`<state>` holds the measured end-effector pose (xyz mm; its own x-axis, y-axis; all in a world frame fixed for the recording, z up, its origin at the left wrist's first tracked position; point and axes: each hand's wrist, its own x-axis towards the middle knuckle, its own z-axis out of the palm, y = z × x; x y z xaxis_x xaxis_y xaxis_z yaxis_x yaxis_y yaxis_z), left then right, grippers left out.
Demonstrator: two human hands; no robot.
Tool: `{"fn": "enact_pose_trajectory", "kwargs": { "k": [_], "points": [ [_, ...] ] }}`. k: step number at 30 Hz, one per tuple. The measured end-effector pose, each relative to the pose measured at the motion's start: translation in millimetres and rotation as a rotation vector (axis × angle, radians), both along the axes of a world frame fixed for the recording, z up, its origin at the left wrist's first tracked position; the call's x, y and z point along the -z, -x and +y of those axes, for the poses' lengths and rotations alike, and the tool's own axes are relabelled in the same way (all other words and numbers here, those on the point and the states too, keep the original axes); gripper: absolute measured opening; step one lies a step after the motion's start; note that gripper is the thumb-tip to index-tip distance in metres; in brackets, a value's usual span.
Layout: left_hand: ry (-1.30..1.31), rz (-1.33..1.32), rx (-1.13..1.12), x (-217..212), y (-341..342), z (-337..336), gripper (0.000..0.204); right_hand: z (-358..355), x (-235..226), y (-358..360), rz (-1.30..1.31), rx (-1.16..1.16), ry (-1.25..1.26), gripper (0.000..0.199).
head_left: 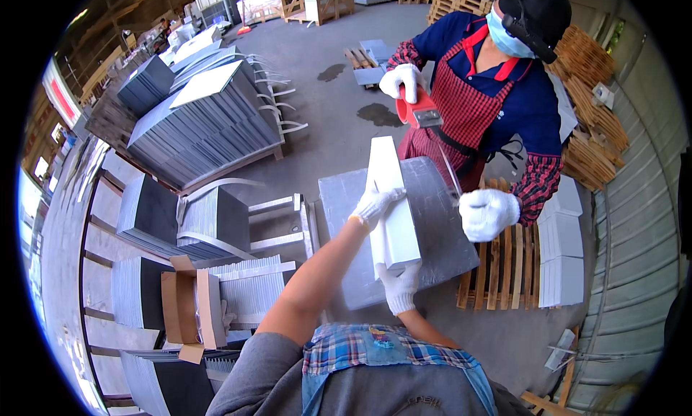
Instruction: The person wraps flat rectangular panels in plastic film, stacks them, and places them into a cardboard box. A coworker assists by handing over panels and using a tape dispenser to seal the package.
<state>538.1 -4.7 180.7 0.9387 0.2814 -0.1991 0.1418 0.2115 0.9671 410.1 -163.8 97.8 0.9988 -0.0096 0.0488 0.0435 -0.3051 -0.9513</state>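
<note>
A long white carton (pixel 393 200) lies lengthwise on a grey slab top (pixel 440 250) in front of me. My left hand (pixel 375 206), in a white knit glove, grips its left side with the fingers over the top. At the near end, my gloved right hand (pixel 400 286) holds the carton's end, its fingertips partly hidden against it. Across the slab, a co-worker in a red checked apron (pixel 461 99) holds a red tape dispenser (pixel 418 112) in one gloved hand. A strip of tape (pixel 448 164) stretches from it to the co-worker's other gloved hand (pixel 489 214).
Grey slabs (pixel 205 121) stand strapped in stacks on the left. An opened brown cardboard box (pixel 189 308) sits among the nearer stacks. On the right are a wooden pallet (pixel 504 268) and a pile of white cartons (pixel 561 261). More wooden pallets (pixel 591 121) lean along the wall.
</note>
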Motion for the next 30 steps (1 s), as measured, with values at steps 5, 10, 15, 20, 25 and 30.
{"fn": "enact_pose_trajectory", "kwargs": {
  "k": [5, 10, 15, 20, 25, 30],
  "points": [
    [-0.012, 0.034, 0.017, -10, 3, -4, 0.066, 0, 6, -3, -0.043, 0.0, -0.108, 0.089],
    [-0.032, 0.046, 0.06, -19, 3, -5, 0.058, -4, 26, -8, 0.034, 0.041, 0.179, 0.081],
    [-0.046, 0.001, 0.026, -10, 2, -5, 0.043, 0, 65, -10, 0.091, 0.06, 0.249, 0.086],
    [-0.091, 0.055, -0.02, 9, -6, -2, 0.041, -1, 44, -6, 0.127, -0.009, 0.056, 0.132],
    [-0.172, 0.09, -0.076, 17, -9, -1, 0.043, -4, 21, -7, 0.235, -0.08, 0.034, 0.139],
    [-0.163, 0.087, -0.09, 9, -3, -6, 0.047, 0, 47, -3, 0.005, 0.064, 0.348, 0.111]
  ]
}}
